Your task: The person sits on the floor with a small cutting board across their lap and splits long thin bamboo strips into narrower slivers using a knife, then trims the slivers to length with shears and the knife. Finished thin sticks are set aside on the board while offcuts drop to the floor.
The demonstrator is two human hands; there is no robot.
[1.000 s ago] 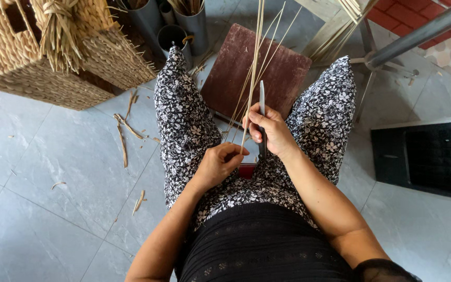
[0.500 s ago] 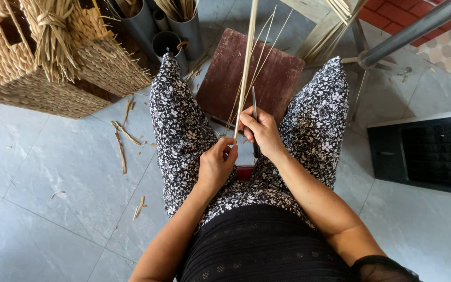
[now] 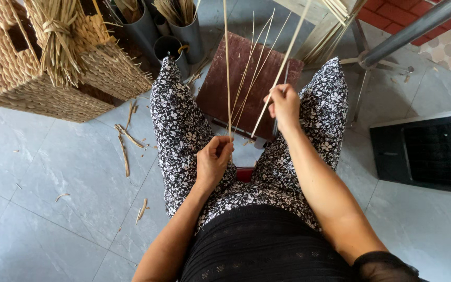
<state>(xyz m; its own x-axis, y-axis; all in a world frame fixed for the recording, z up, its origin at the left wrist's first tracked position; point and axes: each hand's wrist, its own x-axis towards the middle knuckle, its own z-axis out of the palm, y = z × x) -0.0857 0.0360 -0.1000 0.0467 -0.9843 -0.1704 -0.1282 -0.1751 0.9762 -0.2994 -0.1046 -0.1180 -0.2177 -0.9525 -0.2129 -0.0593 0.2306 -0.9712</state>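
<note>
I sit with my knees apart in black-and-white flowered trousers. My left hand [image 3: 214, 158] is closed around the lower end of a long pale straw strip [image 3: 227, 68] that rises straight up out of view. My right hand [image 3: 285, 104] pinches a second straw strip [image 3: 282, 67], which slants up to the right, and also holds a thin grey blade-like tool pointing down. Several finer strands [image 3: 251, 78] fan up between the two hands. A dark red wooden board [image 3: 225, 83] lies on the floor between my legs, below the strips.
A woven straw basket [image 3: 22, 83] with a tied straw bundle [image 3: 61, 42] stands at the upper left. Grey tubes [image 3: 186, 31] holding straw stand behind the board. Straw scraps [image 3: 123, 146] litter the grey tiles. A black mat [image 3: 429, 151] lies at the right, metal legs [image 3: 371, 57] behind.
My hands have drawn apart: the right one moved up and to the right with one strip, the left one stayed low holding the other, so the strips now spread into a V.
</note>
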